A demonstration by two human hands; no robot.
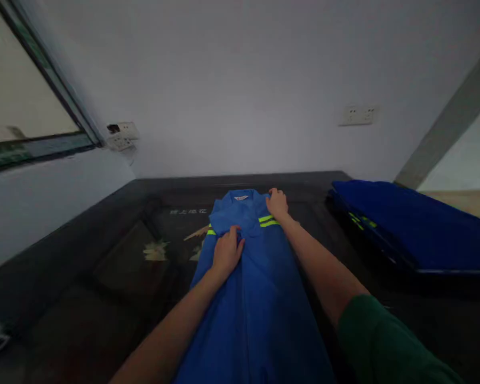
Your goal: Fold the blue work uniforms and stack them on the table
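Observation:
A blue work jacket [264, 288] with yellow-green stripes on its sleeves lies front up, its collar at the far end with a white label inside. My left hand [226, 252] is on the chest by the front opening, fingers bent and closed on the cloth. At the shoulder edge, right of the collar, my right hand [277, 204] has its fingers curled over the fabric. The jacket's near end runs out of view at the bottom, and my left forearm covers part of its left side.
The jacket lies on a dark table [116, 298] with printed flowers and characters. To the right sits a stack of folded dark blue garments [416, 224] with similar stripes. A white wall with sockets [358, 115] stands behind; a window frame [44, 146] is at left.

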